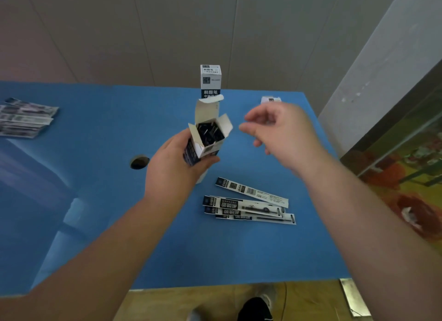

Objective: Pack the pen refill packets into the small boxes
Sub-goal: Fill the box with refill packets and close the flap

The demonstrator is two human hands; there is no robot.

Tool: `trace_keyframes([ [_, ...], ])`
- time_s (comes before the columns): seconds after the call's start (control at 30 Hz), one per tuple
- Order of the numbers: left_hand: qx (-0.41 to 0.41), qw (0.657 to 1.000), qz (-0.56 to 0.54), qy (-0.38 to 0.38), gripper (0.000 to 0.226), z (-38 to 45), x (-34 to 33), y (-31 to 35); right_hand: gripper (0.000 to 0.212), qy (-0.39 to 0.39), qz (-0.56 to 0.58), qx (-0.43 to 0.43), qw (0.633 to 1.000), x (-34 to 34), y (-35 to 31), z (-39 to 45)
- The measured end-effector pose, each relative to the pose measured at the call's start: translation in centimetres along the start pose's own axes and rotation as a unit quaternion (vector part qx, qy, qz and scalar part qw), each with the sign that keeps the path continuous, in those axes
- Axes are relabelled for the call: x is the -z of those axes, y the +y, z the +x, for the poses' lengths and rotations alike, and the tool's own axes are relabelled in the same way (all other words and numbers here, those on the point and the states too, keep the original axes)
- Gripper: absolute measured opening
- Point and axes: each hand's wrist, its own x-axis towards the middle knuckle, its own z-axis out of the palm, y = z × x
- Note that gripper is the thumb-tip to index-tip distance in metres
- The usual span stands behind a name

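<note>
My left hand (174, 167) grips a small white and dark box (205, 143) upright over the blue table (119, 225). Its top flaps stand open and dark refill packets fill it. My right hand (279, 131) hovers just right of the box mouth, fingers loosely curled and apart, holding nothing. Several pen refill packets (248, 206) lie flat on the table below my hands. A closed box (211, 81) stands upright behind the open one. Another small box (270, 99) peeks out behind my right hand.
A stack of more refill packets (24, 120) lies at the table's far left edge. A round cable hole (139, 162) sits left of my left hand. A wall stands behind the table, and a patterned floor lies to the right.
</note>
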Motion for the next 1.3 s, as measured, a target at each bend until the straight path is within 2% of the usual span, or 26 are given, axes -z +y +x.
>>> trace_keyframes([
  [0.03,0.0,1.0,0.0,-0.002,0.049,0.0,-0.1,0.1,0.015,0.007,-0.032,-0.012,0.999,-0.4,1.7,-0.1],
  [0.07,-0.003,1.0,0.001,-0.004,0.049,-0.1,-0.1,0.2,0.016,-0.021,-0.081,-0.025,0.996,-0.9,3.4,-0.1],
  [0.13,-0.01,1.0,0.003,-0.012,0.047,-0.2,-0.3,0.5,0.018,-0.122,-0.186,-0.046,0.974,-1.9,5.8,-0.8],
  [0.2,-0.015,1.0,0.009,-0.016,0.045,-0.2,-0.4,0.6,0.042,-0.193,-0.268,-0.048,0.943,-2.7,7.2,-1.5],
  [0.27,-0.017,1.0,0.01,-0.018,0.045,-0.1,-0.6,0.6,0.064,-0.221,-0.323,-0.045,0.919,-3.4,8.1,-2.0],
  [0.37,-0.016,1.0,0.005,-0.016,0.046,0.0,-0.6,0.8,0.081,-0.243,-0.38,-0.042,0.891,-3.9,9.0,-2.3],
  [0.47,-0.022,1.0,0.001,-0.018,0.044,0.0,-0.7,0.9,0.073,-0.242,-0.39,-0.035,0.888,-4.0,9.2,-2.5],
  [0.67,-0.02,1.0,0.008,-0.017,0.046,0.1,-0.5,0.8,0.03,-0.247,-0.344,-0.049,0.905,-3.9,9.8,-1.9],
  [0.77,-0.021,1.0,0.007,-0.013,0.047,0.1,-0.4,0.7,0.019,-0.249,-0.347,-0.046,0.903,-3.9,10.0,-1.9],
  [0.93,-0.022,1.0,0.007,-0.011,0.048,0.0,-0.4,0.6,0.022,-0.226,-0.381,-0.004,0.897,-3.8,9.8,-2.1],
  [1.03,-0.023,1.0,0.007,-0.011,0.049,0.0,-0.5,0.5,0.026,-0.24,-0.414,-0.018,0.878,-4.1,9.4,-2.1],
  [1.17,-0.023,1.0,0.002,-0.012,0.047,-0.1,-0.5,0.5,0.019,-0.28,-0.442,-0.028,0.852,-4.5,9.0,-1.9],
  [1.3,-0.024,1.0,0.004,-0.01,0.046,-0.1,-0.5,0.4,0.012,-0.282,-0.459,-0.001,0.842,-4.3,8.5,-1.7],
])
